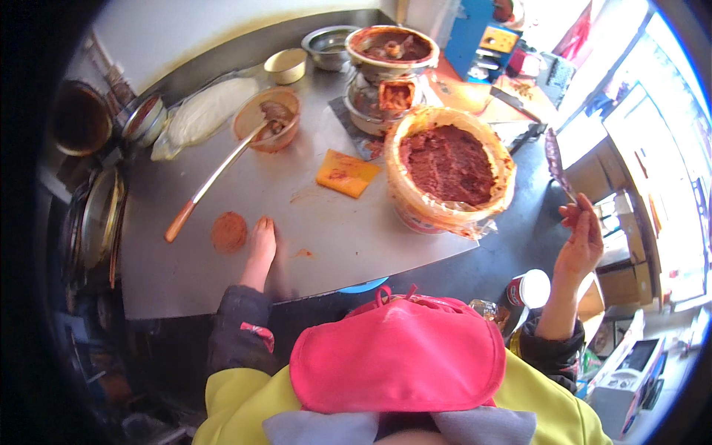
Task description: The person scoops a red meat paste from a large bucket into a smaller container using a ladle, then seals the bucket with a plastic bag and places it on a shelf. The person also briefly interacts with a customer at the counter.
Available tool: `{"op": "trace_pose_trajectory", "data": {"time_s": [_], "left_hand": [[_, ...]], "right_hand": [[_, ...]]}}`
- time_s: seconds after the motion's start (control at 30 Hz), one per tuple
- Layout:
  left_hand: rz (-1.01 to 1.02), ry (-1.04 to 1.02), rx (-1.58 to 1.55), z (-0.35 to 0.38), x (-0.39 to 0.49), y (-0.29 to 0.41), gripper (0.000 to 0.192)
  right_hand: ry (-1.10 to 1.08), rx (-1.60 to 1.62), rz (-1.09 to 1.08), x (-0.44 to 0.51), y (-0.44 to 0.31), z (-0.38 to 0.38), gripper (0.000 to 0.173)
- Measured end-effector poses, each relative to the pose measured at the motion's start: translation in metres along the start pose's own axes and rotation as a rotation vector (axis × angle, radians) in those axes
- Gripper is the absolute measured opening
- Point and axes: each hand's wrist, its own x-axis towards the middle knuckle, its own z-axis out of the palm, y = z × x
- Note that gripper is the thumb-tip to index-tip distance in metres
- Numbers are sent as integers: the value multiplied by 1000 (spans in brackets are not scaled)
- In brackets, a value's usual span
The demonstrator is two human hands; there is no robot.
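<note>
My left hand (263, 239) rests on the steel worktop (334, 250), its fingers close together, beside a flat round reddish-brown patty or disc (228, 232); I cannot tell whether it holds anything. Raised at the right, my right hand (581, 239) grips the thin end of a utensil coated in dark red paste (555, 161). Between the hands stands a large plastic tub (397, 194) with dark red paste (448, 164) in it. A yellow-orange scraper or card (347, 173) lies left of the tub. A plastic bowl (267, 142) holds paste and a ladle with a wooden handle (181, 221).
Pale dough (208, 111) lies under film at the back left. Behind the tub stands a paste-smeared machine or scale with a pan (392, 50), near a steel bowl (329, 47) and a cream bowl (286, 65). A white-lidded container (535, 288) stands near my right forearm.
</note>
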Motion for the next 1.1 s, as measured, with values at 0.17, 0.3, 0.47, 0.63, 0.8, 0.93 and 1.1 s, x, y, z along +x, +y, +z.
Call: {"op": "trace_pose_trajectory", "data": {"time_s": [0.17,0.3,0.47,0.63,0.8,0.93,1.1], "left_hand": [[-41,-73,-74,-16,-12,15,19],[-78,41,-217,-22,-19,27,12],[-532,63,-1092,-59,5,63,11],[-168,270,-1623,-175,68,156,17],[331,516,-1277,-230,109,267,24],[533,-146,-516,-215,126,302,35],[273,-18,-1297,-191,146,284,34]], "right_hand": [[3,43,19,2,-2,-4,22],[-3,42,-4,5,2,-8,21],[-52,110,39,9,12,-10,21],[-107,179,56,16,22,-5,21],[-153,191,83,19,31,1,20],[-223,257,119,23,36,1,21],[-263,210,103,29,41,-2,20]]}}
